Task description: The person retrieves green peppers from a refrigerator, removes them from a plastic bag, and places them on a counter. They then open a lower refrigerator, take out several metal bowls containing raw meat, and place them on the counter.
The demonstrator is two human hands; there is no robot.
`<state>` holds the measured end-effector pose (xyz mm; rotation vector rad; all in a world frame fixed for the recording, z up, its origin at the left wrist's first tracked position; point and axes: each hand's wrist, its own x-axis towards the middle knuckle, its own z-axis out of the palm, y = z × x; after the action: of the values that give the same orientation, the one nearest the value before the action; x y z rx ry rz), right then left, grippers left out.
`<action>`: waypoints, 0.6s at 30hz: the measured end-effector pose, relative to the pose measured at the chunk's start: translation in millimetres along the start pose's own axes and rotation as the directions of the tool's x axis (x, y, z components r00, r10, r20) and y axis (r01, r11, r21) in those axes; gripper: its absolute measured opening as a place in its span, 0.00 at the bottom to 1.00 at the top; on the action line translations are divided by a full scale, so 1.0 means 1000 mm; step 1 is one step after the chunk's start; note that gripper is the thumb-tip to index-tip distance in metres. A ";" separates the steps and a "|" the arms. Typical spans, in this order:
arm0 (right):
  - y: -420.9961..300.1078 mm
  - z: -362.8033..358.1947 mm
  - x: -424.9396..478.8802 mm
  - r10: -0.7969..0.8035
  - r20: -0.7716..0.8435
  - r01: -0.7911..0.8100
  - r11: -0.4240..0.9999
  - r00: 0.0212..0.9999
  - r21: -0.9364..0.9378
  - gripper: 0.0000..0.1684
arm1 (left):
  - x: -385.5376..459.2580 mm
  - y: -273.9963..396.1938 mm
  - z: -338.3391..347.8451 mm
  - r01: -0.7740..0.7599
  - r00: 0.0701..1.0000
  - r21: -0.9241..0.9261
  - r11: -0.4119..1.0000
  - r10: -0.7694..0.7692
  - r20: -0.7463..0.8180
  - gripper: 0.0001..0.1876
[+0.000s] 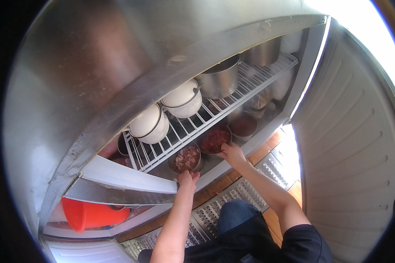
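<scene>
In the bottom of an open refrigerator, my left hand [187,180] is at the near edge of a round metal bowl of sliced pale-pink meat [187,158]. Some of its fingers are spread, and whether they grip the rim is hidden. To the right, my right hand [232,154] holds the near rim of a second metal bowl, filled with dark red meat [214,139]. Both bowls rest on the refrigerator floor, side by side beneath a white wire shelf [181,144].
Two white lidded pots [151,130] and a large metal pot [219,80] stand on the shelf. Another container of red contents [243,125] sits farther right. The open door [352,141] flanks my right side. An orange-red container [95,215] lies in the left compartment.
</scene>
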<state>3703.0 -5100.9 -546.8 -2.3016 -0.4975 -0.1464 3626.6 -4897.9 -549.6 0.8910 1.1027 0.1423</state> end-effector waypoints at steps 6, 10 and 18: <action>0.006 -0.024 -0.035 -0.069 0.000 0.069 0.997 0.998 -0.032 0.15 | 0.008 -0.002 -0.001 -0.002 1.000 0.138 0.990 0.004 -0.014 0.13; -0.003 -0.053 -0.073 -0.082 -0.035 0.079 0.995 0.996 -0.062 0.15 | 0.018 -0.004 0.003 -0.006 0.998 0.100 0.995 0.012 -0.065 0.13; -0.002 -0.080 -0.150 0.203 -0.187 -0.206 0.979 0.961 0.002 0.15 | 0.020 -0.003 0.007 0.008 0.976 0.141 0.990 0.023 -0.218 0.13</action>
<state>3568.2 -5203.0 -526.9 -2.3115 -0.1620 -0.2632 3641.0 -4893.7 -564.5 1.0243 1.3276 0.1734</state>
